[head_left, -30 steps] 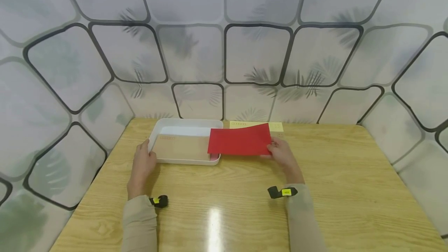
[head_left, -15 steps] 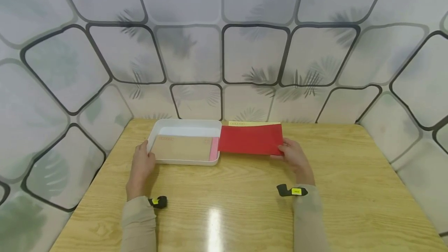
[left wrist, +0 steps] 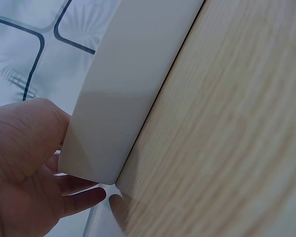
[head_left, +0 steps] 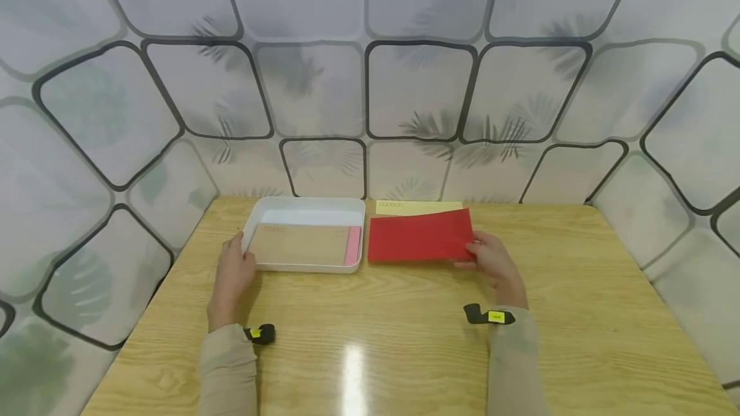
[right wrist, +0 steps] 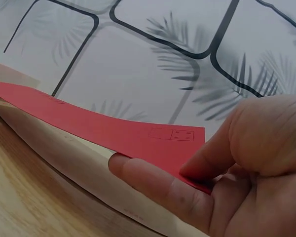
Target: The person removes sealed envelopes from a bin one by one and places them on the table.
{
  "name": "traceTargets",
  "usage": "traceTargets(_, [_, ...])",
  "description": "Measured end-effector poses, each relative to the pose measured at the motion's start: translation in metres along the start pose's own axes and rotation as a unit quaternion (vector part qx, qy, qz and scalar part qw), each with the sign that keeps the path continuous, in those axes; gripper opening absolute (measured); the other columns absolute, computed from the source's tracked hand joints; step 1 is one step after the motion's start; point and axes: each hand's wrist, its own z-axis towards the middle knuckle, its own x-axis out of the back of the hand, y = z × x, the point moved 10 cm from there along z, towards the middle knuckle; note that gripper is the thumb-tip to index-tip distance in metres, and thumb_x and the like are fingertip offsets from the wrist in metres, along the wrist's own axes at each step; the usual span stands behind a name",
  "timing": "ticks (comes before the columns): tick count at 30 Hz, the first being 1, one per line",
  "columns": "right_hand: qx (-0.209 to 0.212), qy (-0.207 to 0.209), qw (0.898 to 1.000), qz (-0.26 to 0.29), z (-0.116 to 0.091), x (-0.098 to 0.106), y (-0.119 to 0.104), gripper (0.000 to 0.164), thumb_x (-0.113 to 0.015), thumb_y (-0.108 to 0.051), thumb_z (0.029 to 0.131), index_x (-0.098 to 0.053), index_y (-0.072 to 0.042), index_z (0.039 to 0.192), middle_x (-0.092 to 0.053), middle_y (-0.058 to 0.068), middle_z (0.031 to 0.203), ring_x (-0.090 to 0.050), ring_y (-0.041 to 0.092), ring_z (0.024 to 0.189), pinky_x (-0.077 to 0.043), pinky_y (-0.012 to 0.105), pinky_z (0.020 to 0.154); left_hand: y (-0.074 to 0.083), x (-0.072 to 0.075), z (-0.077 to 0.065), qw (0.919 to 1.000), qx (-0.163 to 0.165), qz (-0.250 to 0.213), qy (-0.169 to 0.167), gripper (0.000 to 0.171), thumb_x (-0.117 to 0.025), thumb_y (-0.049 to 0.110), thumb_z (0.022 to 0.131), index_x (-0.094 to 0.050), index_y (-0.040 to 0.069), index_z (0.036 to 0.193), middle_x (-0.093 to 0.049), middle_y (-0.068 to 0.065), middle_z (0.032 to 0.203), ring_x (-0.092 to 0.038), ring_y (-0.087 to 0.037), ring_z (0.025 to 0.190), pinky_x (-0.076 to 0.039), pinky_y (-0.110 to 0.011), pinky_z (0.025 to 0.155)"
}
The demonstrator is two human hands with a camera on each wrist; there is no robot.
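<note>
My right hand (head_left: 494,263) pinches the right end of a red envelope (head_left: 421,236) between thumb and fingers. In the right wrist view the red envelope (right wrist: 103,121) bows a little, with printed boxes near the held corner; a pale envelope (right wrist: 89,165) lies beneath it. My left hand (head_left: 232,278) grips the left side of a white tray (head_left: 306,268). Its thumb and fingers straddle the tray's wall (left wrist: 113,94) in the left wrist view. Inside the tray a kraft envelope (head_left: 300,244) lies over a pink envelope (head_left: 352,246), whose right end shows.
A yellow envelope (head_left: 419,207) lies on the wooden table (head_left: 405,339) behind the red one, partly covered from view. The patterned wall (head_left: 428,95) rises right behind the tray and along both sides.
My right hand has drawn the red envelope rightward, off the tray's right end, then slightly toward me, uncovering the pink envelope's end. My left hand stays at the tray.
</note>
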Motion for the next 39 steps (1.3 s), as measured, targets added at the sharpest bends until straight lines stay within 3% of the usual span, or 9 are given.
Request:
traceTargets(8, [-0.017, -0.024, 1.000, 0.000, -0.002, -0.002, 0.005, 0.047, -0.026, 0.000, 0.102, -0.026, 0.018, 0.146, -0.044, 0.036, 0.138, -0.070, 0.018, 0.089, -0.060, 0.034, 0.077, -0.002, 0.001, 0.001, 1.0000, -0.003, 0.005, 0.000, 0.060, -0.028, 0.006, 0.097, -0.013, -0.011, 0.153, -0.022, -0.040, 0.150, -0.024, -0.054, 0.140, -0.023, -0.062, 0.114])
traceTargets(39, [-0.055, 0.030, 0.996, -0.059, -0.007, 0.012, 0.019, 0.050, -0.033, -0.011, 0.105, -0.026, 0.013, 0.148, -0.042, 0.037, 0.140, -0.072, 0.024, 0.083, -0.060, 0.033, 0.069, 0.001, 0.000, 0.000, 0.9999, -0.003, 0.005, -0.009, 0.060, -0.029, 0.005, 0.098, -0.012, -0.012, 0.153, -0.020, -0.040, 0.150, -0.022, -0.055, 0.141, -0.023, -0.063, 0.114])
